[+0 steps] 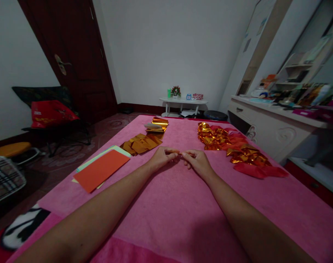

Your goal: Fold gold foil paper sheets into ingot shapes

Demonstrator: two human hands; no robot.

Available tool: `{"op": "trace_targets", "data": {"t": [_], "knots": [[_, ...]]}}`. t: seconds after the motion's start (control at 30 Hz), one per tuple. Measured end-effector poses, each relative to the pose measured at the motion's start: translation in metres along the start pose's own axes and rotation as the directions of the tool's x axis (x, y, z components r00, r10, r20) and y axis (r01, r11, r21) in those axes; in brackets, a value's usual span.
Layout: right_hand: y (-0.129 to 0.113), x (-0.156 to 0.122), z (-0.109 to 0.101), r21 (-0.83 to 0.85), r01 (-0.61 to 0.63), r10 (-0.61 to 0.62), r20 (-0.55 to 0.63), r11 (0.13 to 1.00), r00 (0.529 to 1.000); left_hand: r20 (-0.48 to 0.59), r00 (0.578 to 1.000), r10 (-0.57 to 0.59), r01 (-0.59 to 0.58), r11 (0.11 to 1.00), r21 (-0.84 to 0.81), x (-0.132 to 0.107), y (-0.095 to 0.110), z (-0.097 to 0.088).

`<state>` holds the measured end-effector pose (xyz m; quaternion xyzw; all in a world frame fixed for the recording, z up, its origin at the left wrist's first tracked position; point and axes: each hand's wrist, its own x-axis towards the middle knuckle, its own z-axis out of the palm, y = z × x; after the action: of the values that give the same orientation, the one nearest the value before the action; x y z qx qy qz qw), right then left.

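Both hands meet over the middle of a pink cloth (pixel 166 204). My left hand (pixel 161 157) and my right hand (pixel 196 160) are closed, pinching a thin folded strip of gold foil paper (pixel 179 153) between them. Its exact shape is mostly hidden by my fingers. Just beyond my left hand lie several flat gold foil sheets (pixel 140 144), with a shiny gold foil piece (pixel 159 123) behind them. To the right of my right hand sits a heap of crumpled gold foil (pixel 211 137) mixed with red folded pieces (pixel 261 170).
Left of my forearm is a stack of coloured paper with an orange sheet (pixel 102 170) on top. A white dresser (pixel 270 124) stands along the right. Past the cloth's far edge is a small white table (pixel 183 100). A chair holds a red bag (pixel 53 113).
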<state>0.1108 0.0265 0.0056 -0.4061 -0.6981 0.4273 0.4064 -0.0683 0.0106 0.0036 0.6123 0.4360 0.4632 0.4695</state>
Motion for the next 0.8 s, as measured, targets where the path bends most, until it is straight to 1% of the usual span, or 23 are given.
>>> {"op": "trace_targets", "data": {"t": [0.13, 0.43, 0.63, 0.7, 0.8], "knots": [[-0.002, -0.001, 0.000, 0.010, 0.000, 0.000, 0.011, 1.000, 1.000, -0.031, 0.999, -0.044, 0.042, 0.997, -0.071, 0.001, 0.000, 0.001], [-0.001, -0.001, 0.001, -0.021, 0.016, -0.016, 0.030, 1.000, 0.999, -0.049, 0.998, -0.038, 0.033, 0.994, -0.109, 0.001, 0.001, 0.002], [-0.004, -0.003, 0.005, -0.044, -0.023, 0.024, 0.006, 0.999, 1.000, -0.054, 0.998, -0.042, 0.033, 0.988, -0.153, 0.003, 0.000, 0.001], [0.000, -0.002, 0.006, -0.079, 0.020, -0.021, -0.011, 0.997, 1.000, -0.061, 0.997, -0.055, 0.045, 0.987, -0.156, 0.002, 0.002, 0.002], [0.007, 0.000, 0.007, -0.171, 0.136, -0.144, -0.033, 0.976, 0.989, -0.094, 0.991, -0.099, 0.080, 0.978, -0.191, 0.002, 0.004, 0.004]]}}
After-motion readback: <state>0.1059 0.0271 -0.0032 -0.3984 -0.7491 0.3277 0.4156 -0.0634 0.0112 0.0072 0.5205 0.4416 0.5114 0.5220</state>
